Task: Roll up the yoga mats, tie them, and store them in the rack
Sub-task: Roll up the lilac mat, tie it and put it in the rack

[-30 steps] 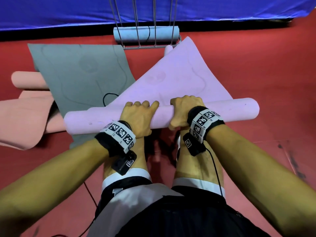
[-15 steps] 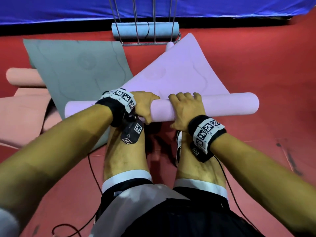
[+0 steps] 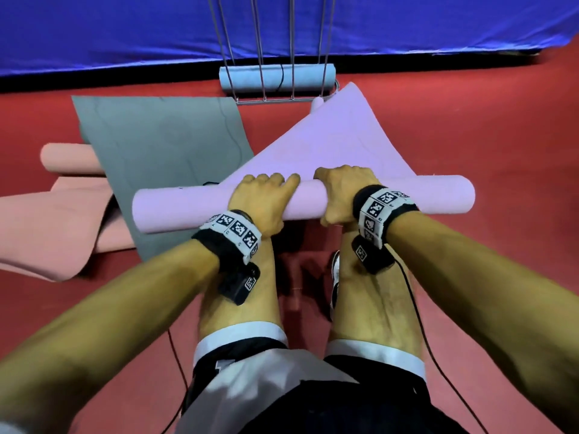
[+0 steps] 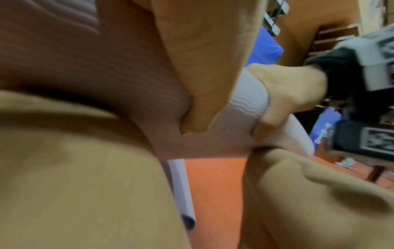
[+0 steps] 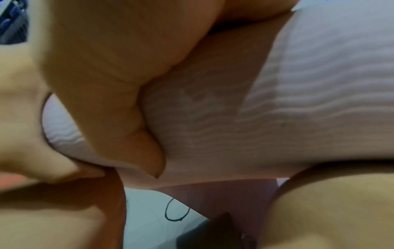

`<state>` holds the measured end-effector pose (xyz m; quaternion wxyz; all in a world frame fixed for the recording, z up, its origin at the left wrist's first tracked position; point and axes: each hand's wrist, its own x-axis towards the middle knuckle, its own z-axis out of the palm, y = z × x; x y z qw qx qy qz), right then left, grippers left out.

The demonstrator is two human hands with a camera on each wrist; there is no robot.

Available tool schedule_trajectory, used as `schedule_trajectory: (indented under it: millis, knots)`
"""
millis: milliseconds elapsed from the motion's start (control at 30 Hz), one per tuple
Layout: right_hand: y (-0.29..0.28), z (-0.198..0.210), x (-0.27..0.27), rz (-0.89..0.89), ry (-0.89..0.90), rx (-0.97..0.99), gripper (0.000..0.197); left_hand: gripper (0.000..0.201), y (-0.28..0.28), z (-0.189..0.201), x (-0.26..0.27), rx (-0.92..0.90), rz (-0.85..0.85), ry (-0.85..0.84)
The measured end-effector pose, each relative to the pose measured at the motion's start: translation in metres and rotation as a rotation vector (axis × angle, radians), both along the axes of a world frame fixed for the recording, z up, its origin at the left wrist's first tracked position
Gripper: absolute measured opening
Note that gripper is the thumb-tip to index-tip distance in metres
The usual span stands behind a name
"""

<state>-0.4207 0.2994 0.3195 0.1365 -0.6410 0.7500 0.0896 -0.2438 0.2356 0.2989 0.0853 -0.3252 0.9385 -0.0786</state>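
A lilac yoga mat lies on the red floor, its near end wound into a thick roll lying crosswise. My left hand grips the roll left of its middle, fingers curled over the top. My right hand grips it just to the right, thumb tucked under. The left wrist view shows my thumb dug into the ribbed roll. The right wrist view shows my thumb pressed into the roll. A wire rack stands at the far wall holding a tied light-blue roll.
A grey-green mat lies flat to the left, partly under the lilac roll. A pink mat lies rumpled further left with one end rolled. A thin black tie loop lies on the grey-green mat. A blue padded wall runs behind.
My left hand came off the roll's left part and gripped it again from above near the middle. The right hand also regripped over the top. The roll has advanced slightly up the mat.
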Motion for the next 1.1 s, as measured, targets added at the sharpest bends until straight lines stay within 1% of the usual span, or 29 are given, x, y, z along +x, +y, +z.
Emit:
schedule_trajectory:
  millis: [67,100,233,300,333,367,467,533,567,600,700,767,867,1000,1100]
  knots:
    - [-0.004,0.023,-0.006,-0.012,-0.013,-0.098,0.067,0.064,-0.014,0.035,-0.006,-0.025,-0.008,0.05]
    - [-0.006,0.036,-0.01,-0.013,-0.006,-0.173,0.07,0.063,-0.019,0.052,-0.008,-0.037,-0.002,0.077]
    - [-0.011,0.091,-0.023,0.042,0.123,-0.482,0.09,0.078,-0.038,0.12,-0.013,-0.03,0.058,0.192]
    - [-0.004,0.106,-0.021,0.048,0.185,-0.521,0.103,0.082,-0.034,0.143,-0.012,-0.025,0.078,0.196]
    - [0.002,0.108,-0.018,0.051,0.212,-0.509,0.106,0.082,-0.028,0.15,-0.01,-0.012,0.075,0.178]
    - [0.011,0.108,-0.014,0.049,0.234,-0.478,0.102,0.081,-0.02,0.153,-0.008,0.014,0.065,0.145]
    - [0.044,0.094,-0.001,0.052,0.239,-0.36,0.082,0.072,0.006,0.14,0.002,0.193,0.068,0.045]
    - [0.067,0.076,0.01,0.053,0.188,-0.242,0.076,0.061,0.021,0.116,0.009,0.346,0.068,0.022]
    - [0.076,0.066,0.015,0.052,0.156,-0.187,0.074,0.054,0.027,0.102,0.012,0.4,0.08,-0.007]
    - [0.084,0.057,0.02,0.048,0.127,-0.129,0.072,0.051,0.031,0.089,0.014,0.44,0.08,-0.044]
    - [0.092,0.038,0.027,0.03,0.064,0.028,0.071,0.069,0.033,0.057,0.017,0.587,0.032,-0.107]
    - [0.092,0.033,0.03,0.029,0.034,0.081,0.071,0.073,0.028,0.049,0.02,0.66,0.022,-0.115]
    - [0.092,0.025,0.031,-0.009,-0.034,0.127,0.071,0.065,0.022,0.04,0.016,0.772,0.025,-0.131]
    - [0.088,0.016,0.029,-0.039,-0.077,0.185,0.07,0.076,0.015,0.02,0.013,0.909,0.01,-0.089]
    - [0.079,0.014,0.027,-0.039,-0.088,0.236,0.07,0.07,0.013,0.009,0.012,0.976,0.03,-0.07]
